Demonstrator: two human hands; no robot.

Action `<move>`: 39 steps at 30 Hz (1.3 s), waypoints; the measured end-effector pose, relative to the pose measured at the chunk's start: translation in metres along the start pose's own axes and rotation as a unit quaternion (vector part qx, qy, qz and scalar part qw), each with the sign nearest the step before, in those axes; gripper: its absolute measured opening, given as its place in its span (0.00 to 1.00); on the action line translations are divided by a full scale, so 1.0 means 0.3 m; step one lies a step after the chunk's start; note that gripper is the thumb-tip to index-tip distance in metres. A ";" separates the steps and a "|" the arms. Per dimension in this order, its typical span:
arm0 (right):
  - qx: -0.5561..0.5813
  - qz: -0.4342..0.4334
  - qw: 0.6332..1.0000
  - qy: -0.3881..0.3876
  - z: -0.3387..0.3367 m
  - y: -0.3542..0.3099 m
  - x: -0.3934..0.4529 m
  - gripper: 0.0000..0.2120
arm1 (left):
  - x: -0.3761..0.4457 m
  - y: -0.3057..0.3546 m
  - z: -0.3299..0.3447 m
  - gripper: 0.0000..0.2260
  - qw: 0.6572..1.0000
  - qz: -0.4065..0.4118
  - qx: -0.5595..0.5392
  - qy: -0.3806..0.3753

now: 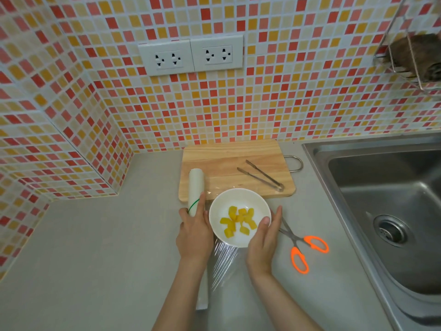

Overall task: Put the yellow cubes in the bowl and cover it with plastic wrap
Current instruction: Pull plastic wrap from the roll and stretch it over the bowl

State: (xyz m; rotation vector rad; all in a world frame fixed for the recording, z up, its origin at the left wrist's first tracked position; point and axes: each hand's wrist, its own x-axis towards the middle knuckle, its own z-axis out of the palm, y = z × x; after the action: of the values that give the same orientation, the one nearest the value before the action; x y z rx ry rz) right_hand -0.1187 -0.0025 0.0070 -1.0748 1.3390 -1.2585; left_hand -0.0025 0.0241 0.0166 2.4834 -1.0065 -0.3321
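Observation:
A white bowl [238, 201] stands on the grey counter with several yellow cubes [238, 219] inside. A sheet of clear plastic wrap [223, 261] stretches over the bowl and trails toward me across the counter. My left hand [194, 232] holds the near end of the plastic wrap roll [196, 186], which lies along the bowl's left side. My right hand [263, 237] presses against the bowl's right rim, thumb on the edge, fingers flat on the wrap.
A wooden cutting board [238, 161] lies behind the bowl with metal tongs [262, 176] on it. Orange-handled scissors [303, 244] rest right of the bowl. A steel sink [386, 211] fills the right side. Tiled walls stand behind and to the left.

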 end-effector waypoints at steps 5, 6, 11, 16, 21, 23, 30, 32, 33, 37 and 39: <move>0.019 0.015 1.000 -0.012 -0.002 0.008 0.016 0.24 | 0.006 -0.002 0.007 0.21 1.000 -0.002 -0.012 -0.002; 0.020 0.024 0.999 -0.023 -0.007 0.011 0.018 0.24 | 0.004 -0.004 0.007 0.21 1.000 -0.002 -0.015 -0.002; -0.063 0.010 0.989 -0.132 -0.070 -0.014 0.056 0.38 | 0.005 -0.007 -0.001 0.21 0.999 0.000 -0.033 -0.004; -0.406 -0.203 0.827 -0.332 -0.090 -0.112 0.188 0.68 | 0.007 0.000 -0.005 0.21 0.999 -0.001 -0.037 -0.006; -0.528 -0.226 0.704 -0.419 -0.095 -0.133 0.263 0.71 | 0.017 -0.012 -0.004 0.20 0.998 -0.003 -0.053 -0.014; -0.534 -0.217 0.697 -0.427 -0.097 -0.132 0.269 0.71 | 0.021 -0.021 -0.002 0.20 0.997 -0.006 -0.074 -0.022; -0.545 -0.202 0.691 -0.430 -0.094 -0.141 0.264 0.70 | 0.055 -0.069 -0.017 0.22 0.974 0.026 -0.203 -0.098; -0.544 -0.200 0.691 -0.432 -0.093 -0.142 0.265 0.70 | 0.066 -0.084 -0.030 0.25 0.966 0.026 -0.223 -0.128; -0.544 -0.199 0.690 -0.434 -0.093 -0.142 0.265 0.70 | 0.071 -0.096 -0.036 0.26 0.963 0.035 -0.225 -0.141; -0.543 -0.195 0.690 -0.436 -0.094 -0.142 0.264 0.70 | 0.081 -0.159 -0.064 0.29 0.939 0.062 -0.308 -0.142; -0.544 -0.194 0.689 -0.437 -0.092 -0.143 0.263 0.70 | 0.079 -0.180 -0.077 0.33 0.924 0.038 -0.355 -0.140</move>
State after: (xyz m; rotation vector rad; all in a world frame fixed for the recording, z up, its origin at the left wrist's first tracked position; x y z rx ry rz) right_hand -0.1579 -0.0799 0.0437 -2.4730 0.9955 0.1146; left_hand 0.0553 0.0490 0.0097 1.7629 -0.8745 -0.8729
